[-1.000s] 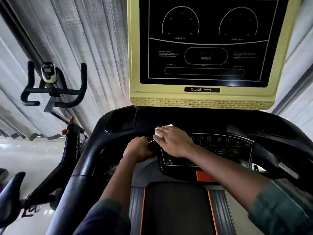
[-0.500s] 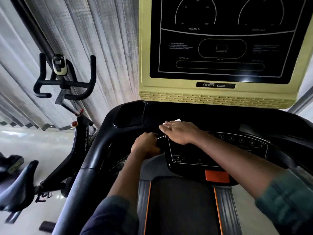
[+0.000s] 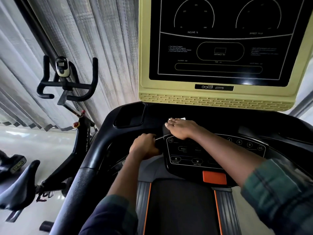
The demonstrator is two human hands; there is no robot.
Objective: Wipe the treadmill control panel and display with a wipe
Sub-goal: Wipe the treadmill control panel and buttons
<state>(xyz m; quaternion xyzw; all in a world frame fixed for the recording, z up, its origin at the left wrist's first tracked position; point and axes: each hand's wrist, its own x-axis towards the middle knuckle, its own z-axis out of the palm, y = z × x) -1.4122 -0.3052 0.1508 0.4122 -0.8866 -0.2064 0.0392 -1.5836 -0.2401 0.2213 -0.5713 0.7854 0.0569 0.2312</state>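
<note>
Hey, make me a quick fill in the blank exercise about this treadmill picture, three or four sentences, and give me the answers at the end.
1. The right hand lies flat on a ____ wipe at the top of the control panel.
2. The left hand is closed around a ____ bar beside the panel.
3. The frame around the dark display is ____ in colour.
4. Left of the treadmill stands an exercise ____.

Answers: white; black; yellow; bike

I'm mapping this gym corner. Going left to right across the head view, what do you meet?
Bike saddle → bike handlebars → left hand → right hand, flat on a wipe → orange tab.
</note>
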